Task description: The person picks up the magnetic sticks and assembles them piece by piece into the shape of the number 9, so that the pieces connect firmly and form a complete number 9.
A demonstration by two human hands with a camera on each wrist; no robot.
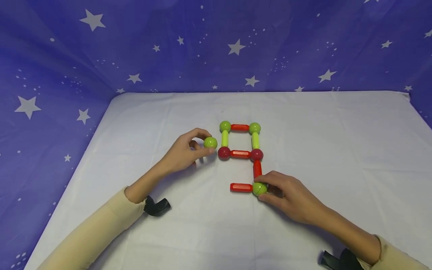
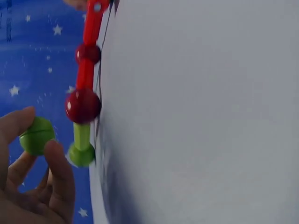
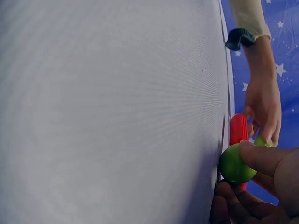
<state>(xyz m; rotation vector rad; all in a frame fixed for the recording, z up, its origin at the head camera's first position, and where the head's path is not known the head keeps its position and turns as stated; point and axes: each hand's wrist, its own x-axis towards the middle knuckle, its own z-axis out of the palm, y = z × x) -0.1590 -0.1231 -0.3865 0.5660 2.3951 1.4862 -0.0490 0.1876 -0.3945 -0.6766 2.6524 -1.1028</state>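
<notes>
My left hand (image 1: pixel 183 152) pinches a loose green ball (image 1: pixel 210 143) between thumb and fingers, just left of a ball-and-stick figure on the table. In the left wrist view that green ball (image 2: pixel 37 136) shows a seam line. My right hand (image 1: pixel 291 195) grips another green ball (image 1: pixel 260 189) at the figure's lower right corner. From that ball a red stick (image 1: pixel 241 187) points left with a free end, and a second red stick (image 1: pixel 257 169) runs up to a dark red ball (image 1: pixel 257 155). Above, two green balls, two dark red balls, and red and light green sticks form a closed square.
A white cloth (image 1: pixel 324 150) covers the table. Behind it and along the sides hangs a blue curtain (image 1: pixel 202 56) with stars. Each wrist carries a black mount, such as the left wrist's mount (image 1: pixel 157 206).
</notes>
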